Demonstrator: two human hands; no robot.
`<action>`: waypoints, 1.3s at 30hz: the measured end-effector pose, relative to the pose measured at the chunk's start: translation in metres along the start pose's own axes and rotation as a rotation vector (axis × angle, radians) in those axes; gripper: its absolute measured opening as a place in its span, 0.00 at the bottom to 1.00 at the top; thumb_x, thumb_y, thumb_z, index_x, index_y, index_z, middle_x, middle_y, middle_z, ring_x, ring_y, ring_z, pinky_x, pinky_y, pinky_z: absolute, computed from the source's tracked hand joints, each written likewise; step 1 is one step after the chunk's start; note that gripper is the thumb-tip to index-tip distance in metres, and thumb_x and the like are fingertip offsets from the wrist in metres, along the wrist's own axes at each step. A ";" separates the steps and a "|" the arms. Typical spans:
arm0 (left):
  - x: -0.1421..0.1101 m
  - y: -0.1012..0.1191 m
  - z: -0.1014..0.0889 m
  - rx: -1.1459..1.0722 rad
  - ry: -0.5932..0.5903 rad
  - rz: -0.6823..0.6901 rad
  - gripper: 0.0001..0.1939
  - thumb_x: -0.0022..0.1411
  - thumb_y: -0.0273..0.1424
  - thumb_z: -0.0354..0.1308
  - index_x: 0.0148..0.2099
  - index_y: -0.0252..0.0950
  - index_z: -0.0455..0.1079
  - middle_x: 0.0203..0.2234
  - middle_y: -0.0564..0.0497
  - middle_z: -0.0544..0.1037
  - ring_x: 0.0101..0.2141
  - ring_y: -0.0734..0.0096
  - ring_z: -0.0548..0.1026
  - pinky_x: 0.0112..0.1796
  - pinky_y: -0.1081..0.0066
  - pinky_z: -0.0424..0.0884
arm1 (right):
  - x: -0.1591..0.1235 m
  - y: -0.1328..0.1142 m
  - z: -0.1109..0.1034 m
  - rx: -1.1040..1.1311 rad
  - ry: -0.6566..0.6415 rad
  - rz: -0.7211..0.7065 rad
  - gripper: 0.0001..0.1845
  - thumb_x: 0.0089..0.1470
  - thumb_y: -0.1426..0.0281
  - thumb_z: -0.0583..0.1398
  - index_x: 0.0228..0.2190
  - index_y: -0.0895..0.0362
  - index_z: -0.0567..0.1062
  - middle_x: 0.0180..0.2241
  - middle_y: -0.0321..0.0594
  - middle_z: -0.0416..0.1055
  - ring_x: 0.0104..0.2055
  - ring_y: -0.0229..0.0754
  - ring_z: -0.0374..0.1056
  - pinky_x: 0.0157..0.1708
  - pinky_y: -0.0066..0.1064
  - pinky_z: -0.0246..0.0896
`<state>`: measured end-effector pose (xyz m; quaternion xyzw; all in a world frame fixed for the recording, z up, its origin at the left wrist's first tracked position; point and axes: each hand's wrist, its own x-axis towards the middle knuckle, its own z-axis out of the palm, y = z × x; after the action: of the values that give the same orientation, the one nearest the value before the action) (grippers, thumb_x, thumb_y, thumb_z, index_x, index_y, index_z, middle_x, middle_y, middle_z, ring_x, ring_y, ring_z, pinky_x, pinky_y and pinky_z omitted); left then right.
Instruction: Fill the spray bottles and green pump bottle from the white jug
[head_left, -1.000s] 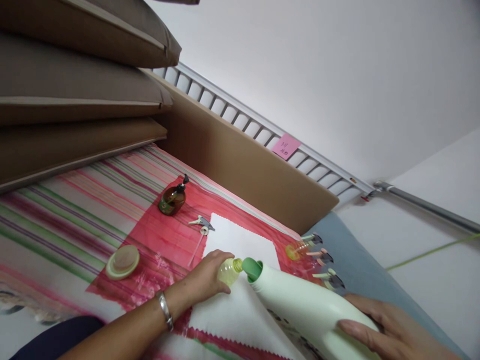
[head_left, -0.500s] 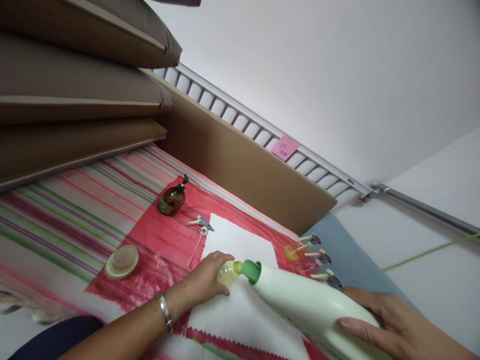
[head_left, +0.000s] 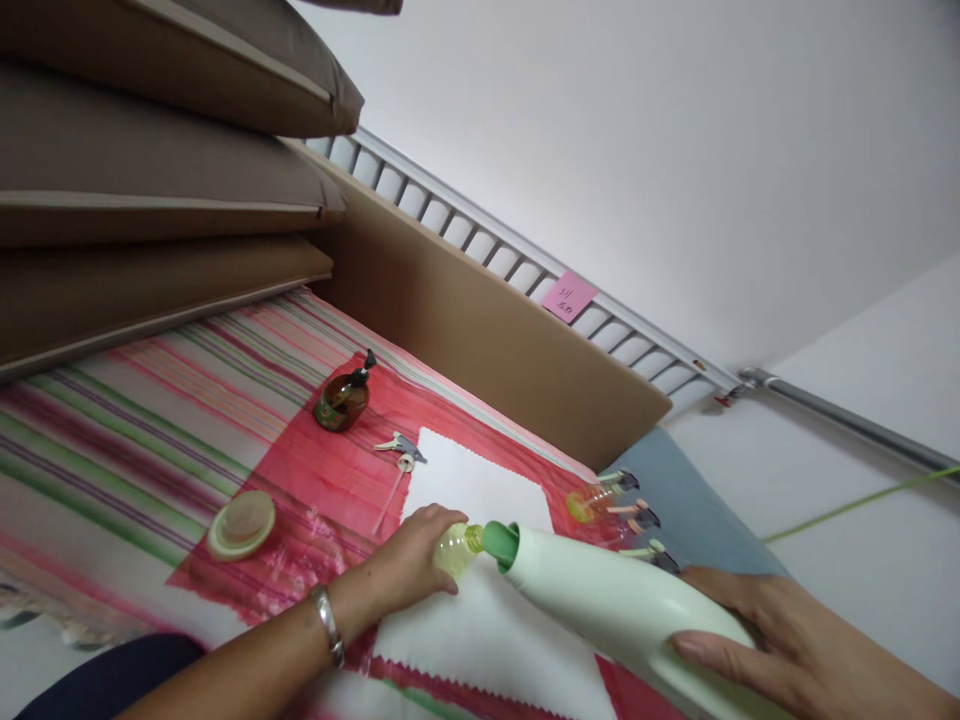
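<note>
Near the bed's front edge, the right hand grips a large pale-green plastic bottle tipped so its green spout meets the mouth of a small clear yellow-tinted bottle — clasped upright by the left hand on a white cloth. A slow, steady tilt with mouths aligned should prevent spills. Beyond lie a loose spray trigger and a brown pump bottle on the red mat.

Big bottle pale mint green, darker green spout. Small bottle clear yellow-green. White cloth, zigzag-cut edges. Mat underneath red-pink, streaky. Bedsheet striped: pink, green, purple on white. Pump bottle amber brown, black pump. Round lid pale green rim, beige centre. Cushions brown, lighter piping. Board tan. Sticky note pink. Bracelet silver.
</note>
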<state>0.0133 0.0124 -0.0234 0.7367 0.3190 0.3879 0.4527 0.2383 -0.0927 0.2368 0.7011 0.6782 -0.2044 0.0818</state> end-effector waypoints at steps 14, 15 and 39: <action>-0.001 0.005 -0.002 0.005 -0.010 -0.018 0.38 0.36 0.24 0.72 0.52 0.41 0.66 0.47 0.47 0.71 0.49 0.59 0.67 0.52 0.63 0.62 | 0.000 -0.001 -0.002 0.008 -0.010 -0.008 0.09 0.47 0.60 0.60 0.31 0.47 0.75 0.33 0.33 0.75 0.36 0.48 0.71 0.35 0.28 0.66; -0.001 0.006 -0.002 0.006 -0.011 -0.017 0.38 0.36 0.24 0.72 0.52 0.41 0.66 0.47 0.47 0.71 0.49 0.59 0.67 0.52 0.63 0.62 | 0.001 -0.001 -0.002 0.005 -0.011 -0.006 0.09 0.47 0.60 0.60 0.32 0.47 0.75 0.33 0.33 0.75 0.36 0.48 0.71 0.36 0.28 0.66; -0.001 0.007 -0.003 0.011 -0.025 -0.022 0.38 0.37 0.24 0.71 0.53 0.42 0.65 0.48 0.47 0.70 0.49 0.58 0.67 0.51 0.60 0.62 | 0.001 0.004 -0.004 -0.043 -0.003 -0.004 0.15 0.48 0.57 0.59 0.39 0.44 0.74 0.38 0.32 0.76 0.38 0.48 0.71 0.37 0.29 0.66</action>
<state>0.0107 0.0103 -0.0165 0.7404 0.3235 0.3721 0.4569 0.2425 -0.0901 0.2391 0.6974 0.6838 -0.1909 0.0977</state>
